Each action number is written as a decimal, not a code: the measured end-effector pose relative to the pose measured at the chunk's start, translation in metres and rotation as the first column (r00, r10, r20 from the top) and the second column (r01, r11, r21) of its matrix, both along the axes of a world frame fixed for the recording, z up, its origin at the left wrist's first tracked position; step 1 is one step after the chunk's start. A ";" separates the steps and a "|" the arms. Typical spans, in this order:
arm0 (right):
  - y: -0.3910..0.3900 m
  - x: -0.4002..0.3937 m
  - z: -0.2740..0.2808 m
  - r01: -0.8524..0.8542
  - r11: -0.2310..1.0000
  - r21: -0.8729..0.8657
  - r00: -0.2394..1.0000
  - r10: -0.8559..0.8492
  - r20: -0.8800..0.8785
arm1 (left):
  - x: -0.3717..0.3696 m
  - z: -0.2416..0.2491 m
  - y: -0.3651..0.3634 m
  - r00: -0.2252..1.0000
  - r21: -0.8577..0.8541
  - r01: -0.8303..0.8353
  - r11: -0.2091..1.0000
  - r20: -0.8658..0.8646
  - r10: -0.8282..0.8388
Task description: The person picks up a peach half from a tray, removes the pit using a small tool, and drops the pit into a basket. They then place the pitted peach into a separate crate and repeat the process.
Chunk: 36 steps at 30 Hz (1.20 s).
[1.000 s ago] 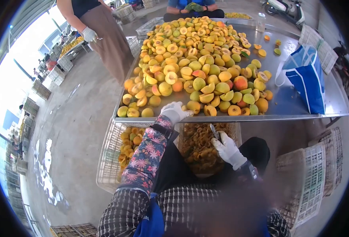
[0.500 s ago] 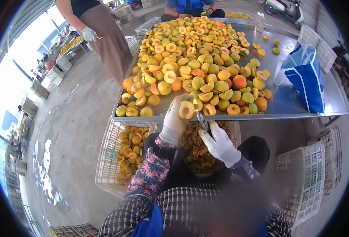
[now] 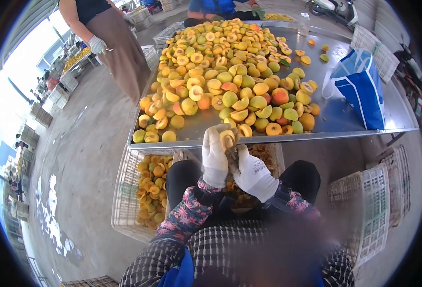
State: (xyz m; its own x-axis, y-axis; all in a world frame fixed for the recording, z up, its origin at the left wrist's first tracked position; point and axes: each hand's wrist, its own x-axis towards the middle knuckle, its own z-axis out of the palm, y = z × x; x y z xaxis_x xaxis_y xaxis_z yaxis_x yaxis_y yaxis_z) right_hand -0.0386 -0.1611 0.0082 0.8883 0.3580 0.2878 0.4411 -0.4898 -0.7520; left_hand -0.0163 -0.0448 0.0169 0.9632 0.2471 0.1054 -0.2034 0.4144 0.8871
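Observation:
My left hand, in a white glove, holds a halved yellow peach with its cut side toward me, just over the table's near edge. Against that half my gloved right hand presses a small metal pitting tool; its tip is hidden by the fruit and fingers. Both hands are closed and nearly touching. Beyond them a large heap of halved peaches, yellow, green and some red, covers much of the metal table. Brown scraps lie in a crate below my hands.
Left of my knees, a white plastic crate contains peach halves. A blue bag and a clear bottle stand on the table. Crates are stacked at right. One person stands left; another sits opposite.
My right hand has moved up and left, bringing the metal tool to the peach half. The left hand has turned the half slightly; the whole view has shifted a little.

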 end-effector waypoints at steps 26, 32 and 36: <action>-0.007 0.010 0.000 -0.056 0.998 -0.002 0.989 0.056 0.136 | 0.002 -0.006 -0.003 0.988 0.012 0.015 1.000 0.154 -0.016; -0.007 0.010 -0.038 -0.048 0.999 0.006 0.990 0.047 0.136 | 0.002 -0.032 0.005 0.995 0.076 0.057 0.995 0.075 -0.063; -0.009 0.012 -0.051 -0.125 0.983 0.135 0.992 0.122 0.032 | 0.006 -0.027 0.001 0.989 -0.018 0.147 0.989 -0.002 -0.147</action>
State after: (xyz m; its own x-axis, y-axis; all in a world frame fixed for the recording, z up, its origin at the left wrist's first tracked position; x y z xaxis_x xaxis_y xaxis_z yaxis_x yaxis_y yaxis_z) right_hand -0.0267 -0.1697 -0.0425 0.8320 0.4208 0.3615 0.5100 -0.3238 -0.7969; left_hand -0.0101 -0.0435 -0.0103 0.9895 0.1050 0.0992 -0.1365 0.4553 0.8798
